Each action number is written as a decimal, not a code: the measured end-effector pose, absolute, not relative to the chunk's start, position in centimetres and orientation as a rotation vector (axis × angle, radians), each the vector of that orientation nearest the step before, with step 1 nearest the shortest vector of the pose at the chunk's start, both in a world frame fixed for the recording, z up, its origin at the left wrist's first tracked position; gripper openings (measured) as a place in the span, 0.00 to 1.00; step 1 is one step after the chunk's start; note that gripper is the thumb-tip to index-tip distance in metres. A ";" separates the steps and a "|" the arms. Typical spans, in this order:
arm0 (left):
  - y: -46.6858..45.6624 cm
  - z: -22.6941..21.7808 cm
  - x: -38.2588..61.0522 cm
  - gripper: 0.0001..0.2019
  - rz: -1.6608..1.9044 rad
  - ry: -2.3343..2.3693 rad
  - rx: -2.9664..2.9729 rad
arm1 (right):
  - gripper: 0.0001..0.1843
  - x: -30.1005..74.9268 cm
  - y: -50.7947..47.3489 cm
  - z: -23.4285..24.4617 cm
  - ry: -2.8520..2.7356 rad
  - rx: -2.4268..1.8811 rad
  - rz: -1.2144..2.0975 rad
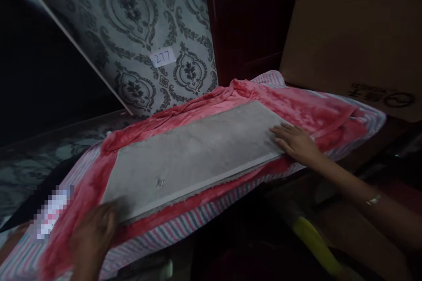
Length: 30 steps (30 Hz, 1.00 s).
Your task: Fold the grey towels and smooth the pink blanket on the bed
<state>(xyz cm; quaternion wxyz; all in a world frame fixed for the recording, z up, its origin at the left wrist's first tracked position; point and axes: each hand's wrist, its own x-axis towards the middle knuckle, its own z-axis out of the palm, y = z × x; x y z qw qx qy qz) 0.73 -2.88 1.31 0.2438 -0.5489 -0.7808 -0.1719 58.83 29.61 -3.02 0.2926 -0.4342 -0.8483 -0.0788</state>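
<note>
A long flat grey board [198, 145] with pale edges lies on a red plush blanket [296, 101]. A small dark mark [160, 182] shows near its left end. My right hand [296, 142] rests on the board's right end, fingers stretched out over its top face. At the near left corner is my left hand [94, 230], blurred by motion; it touches or nearly touches the board, and its fingers are too smeared to read. Beneath the red blanket, a striped cloth [191, 228] shows along the near edge.
Patterned wallpaper [132, 13] bears a paper label [163, 57] reading 277. A dark red door [244, 17] and a large cardboard box [352, 39] stand behind the blanket. Below my right arm is a yellow-green curved object [316, 243]. The left side is very dark.
</note>
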 end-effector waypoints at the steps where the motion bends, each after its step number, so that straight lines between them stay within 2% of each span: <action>1: -0.6 2.0 2.5 0.22 -0.448 -2.133 -1.566 | 0.31 57.0 30.0 -2.2 -2.286 -1.150 -0.211; 6: 10.5 3.2 11.4 0.30 -0.271 -2.149 -1.869 | 0.35 49.5 31.4 -1.3 -2.540 -1.207 -0.089; 11: 11.6 0.4 13.4 0.30 0.075 -2.488 -1.925 | 0.37 50.2 31.9 -4.3 -2.715 -1.277 0.067; 15: 10.5 0.6 12.9 0.30 0.064 -2.535 -1.943 | 0.37 50.8 32.5 -4.3 -2.726 -1.286 0.096; 19: 14.3 3.8 13.2 0.22 -0.137 -2.420 -2.003 | 0.34 45.9 34.2 -0.9 -2.728 -1.256 0.075; 23: 21.0 5.7 12.9 0.27 -0.188 -2.363 -1.921 | 0.34 38.4 36.4 1.8 -2.653 -1.234 0.051; 25: 23.1 5.0 12.2 0.30 -0.124 -2.431 -1.827 | 0.35 35.9 37.0 1.4 -2.633 -1.268 0.032; 30: 23.9 1.0 10.7 0.31 -0.086 -2.535 -1.734 | 0.33 34.4 37.5 -2.5 -2.650 -1.310 -0.045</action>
